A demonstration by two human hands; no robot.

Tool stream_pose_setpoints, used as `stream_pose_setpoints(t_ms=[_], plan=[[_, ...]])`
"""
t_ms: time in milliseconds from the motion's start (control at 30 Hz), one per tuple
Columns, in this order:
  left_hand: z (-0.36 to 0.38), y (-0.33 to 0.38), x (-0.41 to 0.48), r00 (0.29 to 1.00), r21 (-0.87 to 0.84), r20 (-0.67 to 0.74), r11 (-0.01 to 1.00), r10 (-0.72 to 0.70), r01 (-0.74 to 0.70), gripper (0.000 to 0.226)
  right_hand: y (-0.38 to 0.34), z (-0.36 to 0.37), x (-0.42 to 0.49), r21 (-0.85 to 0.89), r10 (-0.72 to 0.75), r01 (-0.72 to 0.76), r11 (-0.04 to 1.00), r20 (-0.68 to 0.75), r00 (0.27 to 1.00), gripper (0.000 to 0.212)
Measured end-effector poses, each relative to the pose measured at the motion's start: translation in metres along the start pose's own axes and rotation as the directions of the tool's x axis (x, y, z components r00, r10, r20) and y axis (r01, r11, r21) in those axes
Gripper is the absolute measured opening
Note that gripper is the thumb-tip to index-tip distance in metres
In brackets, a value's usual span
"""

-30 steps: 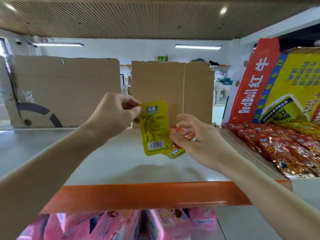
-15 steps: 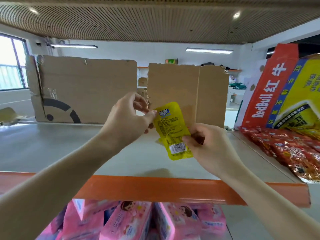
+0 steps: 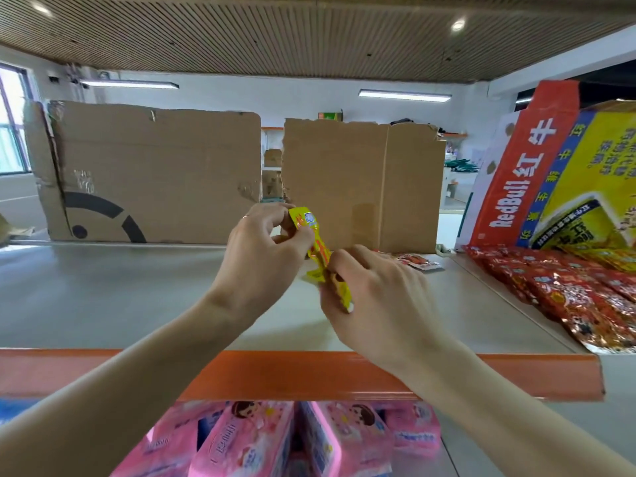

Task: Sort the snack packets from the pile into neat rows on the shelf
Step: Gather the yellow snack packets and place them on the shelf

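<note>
Both hands are raised above the grey shelf [image 3: 120,297] and share one yellow packet [image 3: 319,251], which hangs in the air between them and touches nothing else. The left hand [image 3: 265,259] pinches its top end between thumb and curled fingers. The right hand [image 3: 382,297] grips the lower end, its fingers bent over it. The packet is turned almost edge-on, so its print is hard to read beyond a small blue mark near the top. A second yellow strip shows under the right thumb, and I cannot tell whether that is the same packet folded or another one behind it. The right palm hides the rest.

Just behind the right hand a few loose packets [image 3: 418,262] lie flat on the shelf, partly covered by the knuckles. To the right, red packets [image 3: 564,294] lie in overlapping rows, cut off by the picture's edge. Behind them leans a red and yellow carton [image 3: 557,173], also cut off at the edge. Two cardboard sheets stand at the back of the shelf, a wide sheet [image 3: 155,173] on the left and a narrower sheet [image 3: 361,187] in the middle. Below the orange rail [image 3: 292,373] at the shelf's front edge, only the tops of pink packs [image 3: 261,442] show.
</note>
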State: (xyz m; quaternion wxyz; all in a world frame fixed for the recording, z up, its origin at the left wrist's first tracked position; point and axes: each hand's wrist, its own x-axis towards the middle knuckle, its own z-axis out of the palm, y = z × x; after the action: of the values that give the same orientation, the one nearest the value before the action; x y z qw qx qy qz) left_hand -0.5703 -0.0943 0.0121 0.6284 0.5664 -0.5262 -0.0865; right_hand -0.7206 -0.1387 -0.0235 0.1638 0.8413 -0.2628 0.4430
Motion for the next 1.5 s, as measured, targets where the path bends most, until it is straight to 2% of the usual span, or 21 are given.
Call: stream_pose_setpoints(t_ms=[67, 133, 200, 267, 333, 467, 567, 667, 767, 900, 1100, 1333, 1500], plan=[[-0.004, -0.005, 0.005, 1.0, -0.049, 0.023, 0.999, -0.015, 0.017, 0.015, 0.001, -0.002, 0.001, 0.15, 0.078, -0.083, 0.985, 0.037, 0.996, 0.032], [-0.01, -0.009, 0.009, 0.998, -0.182, 0.057, 0.983, -0.025, 0.035, 0.02, 0.009, -0.002, 0.0, 0.31, 0.207, -0.216, 0.926, 0.063, 0.976, 0.038], [-0.015, -0.012, 0.013, 0.995, -0.296, 0.098, 0.954, -0.025, 0.053, 0.022, 0.02, 0.001, 0.0, 0.345, 0.312, -0.322, 0.882, 0.086, 0.946, 0.039], [-0.017, -0.013, 0.012, 0.987, -0.361, 0.158, 0.931, 0.009, 0.049, 0.015, 0.029, 0.005, 0.001, 0.383, 0.374, -0.409, 0.828, 0.166, 0.912, 0.036], [-0.017, -0.013, 0.01, 0.971, -0.425, 0.232, 0.904, 0.053, 0.052, 0.013, 0.032, 0.006, 0.003, 0.44, 0.365, -0.448, 0.778, 0.264, 0.893, 0.023], [-0.014, -0.018, 0.013, 0.951, -0.481, 0.293, 0.875, 0.1, 0.056, 0.032, 0.031, 0.004, 0.003, 0.499, 0.226, -0.358, 0.789, 0.306, 0.925, 0.036], [-0.008, -0.022, 0.015, 0.953, -0.446, 0.285, 0.894, 0.101, 0.039, 0.033, 0.034, -0.003, 0.0, 0.549, 0.203, -0.366, 0.752, 0.335, 0.92, 0.032], [-0.001, -0.021, 0.013, 0.951, -0.346, 0.284, 0.938, 0.119, -0.014, 0.014, 0.039, -0.011, -0.003, 0.543, 0.177, -0.35, 0.764, 0.344, 0.922, 0.035], [0.007, -0.013, 0.01, 0.952, -0.298, 0.268, 0.953, 0.148, -0.064, 0.015, 0.045, -0.019, -0.005, 0.523, 0.17, -0.334, 0.784, 0.337, 0.926, 0.033], [0.021, 0.006, 0.008, 0.949, -0.327, 0.267, 0.942, 0.168, -0.075, 0.017, 0.055, -0.036, -0.015, 0.523, 0.188, -0.347, 0.779, 0.333, 0.924, 0.029], [0.059, 0.047, -0.001, 0.929, -0.38, 0.311, 0.922, 0.199, -0.07, 0.018, 0.084, -0.077, -0.035, 0.467, 0.249, -0.324, 0.823, 0.216, 0.944, 0.031], [0.134, 0.081, -0.032, 0.892, -0.416, 0.381, 0.907, 0.241, -0.067, 0.019, 0.131, -0.136, -0.08, 0.358, 0.34, -0.359, 0.862, 0.115, 0.933, 0.033], [0.193, 0.112, -0.06, 0.863, -0.44, 0.426, 0.896, 0.27, -0.063, 0.018, 0.169, -0.185, -0.118, 0.321, 0.403, -0.414, 0.852, 0.101, 0.909, 0.034]])
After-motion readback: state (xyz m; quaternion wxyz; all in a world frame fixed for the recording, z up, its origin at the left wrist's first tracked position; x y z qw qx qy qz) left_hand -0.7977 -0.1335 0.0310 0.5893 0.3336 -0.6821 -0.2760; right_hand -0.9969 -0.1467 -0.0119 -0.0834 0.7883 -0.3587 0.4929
